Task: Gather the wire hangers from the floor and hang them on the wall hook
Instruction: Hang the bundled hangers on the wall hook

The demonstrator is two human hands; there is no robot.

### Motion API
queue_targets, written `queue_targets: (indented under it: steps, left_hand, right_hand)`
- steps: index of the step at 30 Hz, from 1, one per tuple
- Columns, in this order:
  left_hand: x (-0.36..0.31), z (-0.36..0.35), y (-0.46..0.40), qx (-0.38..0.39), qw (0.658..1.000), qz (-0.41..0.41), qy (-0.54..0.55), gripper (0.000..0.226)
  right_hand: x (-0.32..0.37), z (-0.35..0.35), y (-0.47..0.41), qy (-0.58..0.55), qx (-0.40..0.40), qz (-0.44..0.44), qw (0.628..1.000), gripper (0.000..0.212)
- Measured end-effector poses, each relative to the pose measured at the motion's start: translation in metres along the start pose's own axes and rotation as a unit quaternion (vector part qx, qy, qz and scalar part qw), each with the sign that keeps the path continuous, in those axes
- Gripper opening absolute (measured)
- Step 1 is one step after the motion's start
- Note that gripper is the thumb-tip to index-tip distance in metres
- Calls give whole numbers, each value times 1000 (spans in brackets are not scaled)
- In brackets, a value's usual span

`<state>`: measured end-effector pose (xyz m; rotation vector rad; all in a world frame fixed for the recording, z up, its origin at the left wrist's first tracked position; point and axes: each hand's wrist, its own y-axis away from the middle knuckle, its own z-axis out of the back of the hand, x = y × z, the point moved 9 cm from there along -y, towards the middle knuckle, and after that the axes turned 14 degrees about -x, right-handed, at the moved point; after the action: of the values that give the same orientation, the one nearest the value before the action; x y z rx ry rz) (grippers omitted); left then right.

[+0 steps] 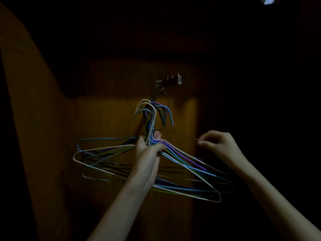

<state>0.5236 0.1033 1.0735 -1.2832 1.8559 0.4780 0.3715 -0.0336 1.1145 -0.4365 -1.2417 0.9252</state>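
In dim light, my left hand (149, 148) grips the necks of a bundle of wire hangers (184, 159), white, blue, purple and green, their hooks pointing up just below the wall hook (169, 82). My right hand (218, 142) pinches the shoulder of a single thin bare-metal hanger (180, 133), held a little above and behind the bundle. Its hook rises to just under the wall hook; I cannot tell whether it rests on it. The wall hook is a short bar with several small pegs, fixed to a wooden panel (107, 119).
The wooden panel fills the middle of the view, lit orange-brown around the hangers. Everything to the right and above is very dark. A small bright patch (268, 0) shows at the top right edge.
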Motion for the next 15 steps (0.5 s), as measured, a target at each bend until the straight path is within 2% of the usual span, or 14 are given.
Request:
queue_targets:
  steps: [3,9,13,15]
  left_hand:
    - [-3,-9,-6,11,1000,-11,2,59]
    - [-15,-17,-33,-4,999,-39,16,75]
    - [-21,-24,-47,2,998,-45,37,79]
    - [-22,-28,-54,4,998,-57,25,75]
  right_hand:
    - [-6,6,-12,10,-73,34,997,4]
    - [-12,33,-49,-28,-199,63,978,8]
    - [-17,34,-76,-47,-217,68,973,9]
    - [-24,23,-88,-47,-212,61,974,7]
